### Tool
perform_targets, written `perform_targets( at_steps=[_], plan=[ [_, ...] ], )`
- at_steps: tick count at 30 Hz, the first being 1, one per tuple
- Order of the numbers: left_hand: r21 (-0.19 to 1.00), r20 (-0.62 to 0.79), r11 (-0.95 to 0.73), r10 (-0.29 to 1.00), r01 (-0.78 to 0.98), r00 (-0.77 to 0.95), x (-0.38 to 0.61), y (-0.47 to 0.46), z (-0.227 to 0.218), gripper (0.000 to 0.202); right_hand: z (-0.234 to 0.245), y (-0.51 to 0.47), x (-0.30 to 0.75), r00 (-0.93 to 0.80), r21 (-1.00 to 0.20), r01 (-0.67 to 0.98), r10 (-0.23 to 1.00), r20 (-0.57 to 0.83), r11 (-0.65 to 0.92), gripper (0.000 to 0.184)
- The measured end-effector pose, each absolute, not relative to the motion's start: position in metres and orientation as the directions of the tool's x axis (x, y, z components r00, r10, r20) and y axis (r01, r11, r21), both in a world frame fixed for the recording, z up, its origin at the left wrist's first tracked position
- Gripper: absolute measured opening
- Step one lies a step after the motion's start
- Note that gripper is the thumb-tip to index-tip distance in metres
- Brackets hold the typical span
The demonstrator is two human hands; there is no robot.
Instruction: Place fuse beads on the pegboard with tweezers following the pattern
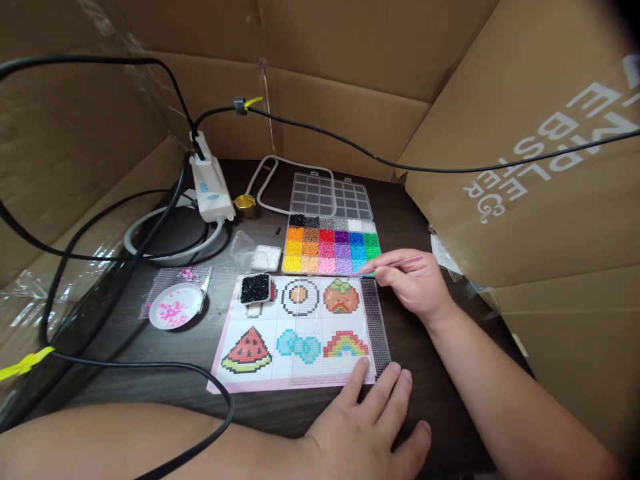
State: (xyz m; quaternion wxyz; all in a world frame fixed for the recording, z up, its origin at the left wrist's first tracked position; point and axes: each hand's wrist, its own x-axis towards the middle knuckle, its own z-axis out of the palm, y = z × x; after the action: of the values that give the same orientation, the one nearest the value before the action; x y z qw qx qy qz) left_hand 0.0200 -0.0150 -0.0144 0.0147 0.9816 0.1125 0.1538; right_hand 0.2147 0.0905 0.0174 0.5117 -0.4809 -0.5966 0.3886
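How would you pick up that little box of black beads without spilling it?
I'd pinch the box by two opposite walls, coming straight down from above, perhaps with the left hand. It looks squarish and open-topped, full of black beads, so it should stay level.

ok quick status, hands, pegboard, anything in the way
Left hand spread, touching clear pegboard. Right hand gripping thin pink tool, tip near pegboard's far edge. Pegboard lying over pattern sheet. Black bead box partly covering sheet.

Dark table (pixel 427 373) carries bead box (pixel 327 249) and pattern sheet (pixel 275 327).
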Motion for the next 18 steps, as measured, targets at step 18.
perform_targets(
  at_steps=[18],
  plan=[
    [0.142, 0.235, -0.97, 0.229, 0.199, 0.945, 0.0175, -0.016, -0.011, 0.042, 0.0191, 0.0884, 0.2107, -0.379, -0.986, 0.123, 0.923, 0.061, 0.116, 0.012]
  ],
)
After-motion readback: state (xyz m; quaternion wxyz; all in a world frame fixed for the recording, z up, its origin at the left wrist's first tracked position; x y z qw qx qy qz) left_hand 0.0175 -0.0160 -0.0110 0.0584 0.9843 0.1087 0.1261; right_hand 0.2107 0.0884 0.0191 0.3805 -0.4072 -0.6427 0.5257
